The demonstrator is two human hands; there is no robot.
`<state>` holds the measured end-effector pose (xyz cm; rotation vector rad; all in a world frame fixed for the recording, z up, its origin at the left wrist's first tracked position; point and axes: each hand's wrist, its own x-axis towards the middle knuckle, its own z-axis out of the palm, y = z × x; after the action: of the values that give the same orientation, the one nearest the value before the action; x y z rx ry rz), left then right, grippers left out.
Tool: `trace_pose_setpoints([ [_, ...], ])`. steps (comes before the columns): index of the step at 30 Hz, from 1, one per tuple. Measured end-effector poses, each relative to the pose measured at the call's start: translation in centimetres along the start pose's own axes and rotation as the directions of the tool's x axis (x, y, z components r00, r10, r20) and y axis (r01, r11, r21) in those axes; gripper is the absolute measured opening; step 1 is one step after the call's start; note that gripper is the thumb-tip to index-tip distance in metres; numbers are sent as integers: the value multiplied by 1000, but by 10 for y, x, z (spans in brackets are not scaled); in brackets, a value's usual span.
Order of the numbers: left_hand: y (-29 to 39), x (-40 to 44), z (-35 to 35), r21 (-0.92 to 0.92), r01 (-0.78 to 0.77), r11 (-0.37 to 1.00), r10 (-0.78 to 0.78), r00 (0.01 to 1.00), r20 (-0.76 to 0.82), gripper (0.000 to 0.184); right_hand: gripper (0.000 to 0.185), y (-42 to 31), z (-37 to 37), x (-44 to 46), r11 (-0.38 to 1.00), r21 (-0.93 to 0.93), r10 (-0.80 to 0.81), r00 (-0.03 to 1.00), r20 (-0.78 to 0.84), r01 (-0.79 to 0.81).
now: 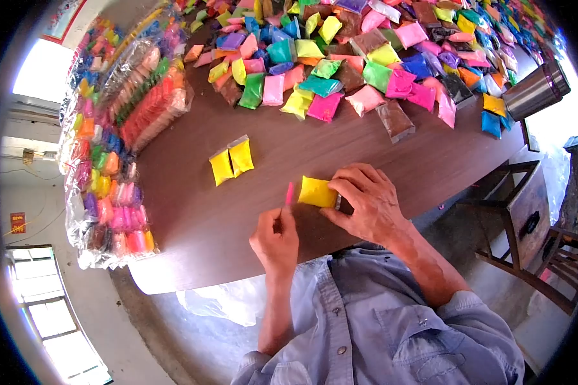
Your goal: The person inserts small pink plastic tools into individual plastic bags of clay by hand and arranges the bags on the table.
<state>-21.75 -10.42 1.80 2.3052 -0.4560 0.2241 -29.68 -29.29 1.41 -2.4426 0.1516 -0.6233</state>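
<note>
My left hand (pixel 276 236) is closed in a pinch around a thin pink stick (pixel 290 192), which points up from the fingertips. Just to its right, a yellow packet (pixel 316 192) lies on the table, its right edge between the thumb and fingers of my right hand (pixel 367 200). A dark patch shows under the right palm; what it is I cannot make out. Farther left and back, two more yellow packets lie side by side, a left one (pixel 221 168) and a right one (pixel 241 157), touching neither hand.
A big heap of colourful packets (pixel 327 67) covers the back of the brown table (pixel 192 221). Clear bags of packets (pixel 112 186) line the left edge. A steel tumbler (pixel 536 90) leans at the far right. Wooden stools (pixel 526 215) stand on the floor at right.
</note>
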Motion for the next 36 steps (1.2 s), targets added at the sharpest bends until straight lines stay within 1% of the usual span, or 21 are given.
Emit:
trace_pose_setpoints([
  [2, 1, 3, -3, -86, 66, 994, -66, 998, 8, 13, 44, 0, 0, 0, 1000, 3, 3, 1000, 0, -3],
  [6, -3, 4, -7, -114, 11, 993, -13, 1000, -18, 16, 42, -1, -3, 1, 1000, 2, -21, 1000, -5, 21],
  [8, -4, 3, -10, -103, 37, 994, -38, 999, -5, 16, 34, -4, -5, 1, 999, 30, -28, 999, -21, 29],
  [9, -5, 3, -11, -102, 38, 994, -39, 999, -6, 16, 34, -4, -5, 1, 999, 31, -29, 999, -20, 30],
  [11, -7, 2, -10, -101, 29, 994, -31, 999, -16, 15, 24, -4, -5, 2, 999, 21, -45, 996, -73, 47],
  [12, -6, 3, -10, -103, 29, 994, -31, 999, -17, 15, 24, -4, -6, 3, 999, 19, -46, 996, -73, 47],
  [14, -5, 4, -10, -99, 61, 993, -62, 998, -7, 14, 16, -2, -6, 6, 998, 38, -47, 988, -145, 53],
  [15, -5, 5, -10, -100, 60, 993, -61, 998, -8, 14, 16, 0, -5, 7, 998, 37, -48, 988, -146, 54],
  [18, -5, 5, -11, -119, 87, 989, -87, 996, 7, 14, 13, 4, -6, 8, 999, 52, -5, 985, -174, 15],
  [20, -1, 4, -12, -139, 132, 981, -131, 991, 13, 19, 13, 2, -8, 10, 992, 76, 114, 987, -111, -106],
  [21, -2, 2, -11, -139, 134, 981, -134, 991, 13, 19, 13, 3, -7, 9, 992, 76, 113, 988, -108, -105],
  [23, -3, -1, -9, -157, 95, 983, -92, 995, 25, 18, 9, 4, -4, 7, 977, 124, 183, 981, -68, -174],
  [24, 1, -2, -8, -158, 98, 983, -96, 995, 24, 18, 9, 2, -4, 6, 977, 123, 181, 981, -65, -172],
  [26, 12, -6, -4, -199, 50, 979, -38, 997, 65, 15, 8, -2, -3, 3, 971, 140, 210, 972, -104, -195],
  [27, 13, -9, 1, -185, 29, 982, -17, 998, 64, 10, 8, -2, -1, 3, 970, 142, 211, 972, -99, -196],
  [28, 12, -10, 4, -184, 32, 982, -20, 998, 67, 10, 8, -2, -1, 2, 969, 146, 217, 971, -102, -201],
  [30, 10, -11, 13, -205, -111, 972, 131, 987, 88, 11, 8, -1, 0, 2, 967, 145, 225, 968, -107, -209],
  [32, 16, -8, 15, -225, -92, 970, 115, 989, 94, 11, 8, 0, 2, 2, 980, 121, 171, 977, -128, -156],
  [34, 15, -4, 14, -143, -92, 985, 107, 989, 98, 9, 8, 0, 0, 2, 982, 116, 158, 982, -106, -146],
  [35, 16, -1, 13, -145, -92, 985, 107, 989, 101, 9, 8, 1, -1, 2, 985, 110, 143, 986, -85, -133],
  [36, 17, 2, 12, -140, -51, 989, 66, 992, 107, 10, 8, 1, -2, 2, 985, 108, 146, 986, -84, -137],
])
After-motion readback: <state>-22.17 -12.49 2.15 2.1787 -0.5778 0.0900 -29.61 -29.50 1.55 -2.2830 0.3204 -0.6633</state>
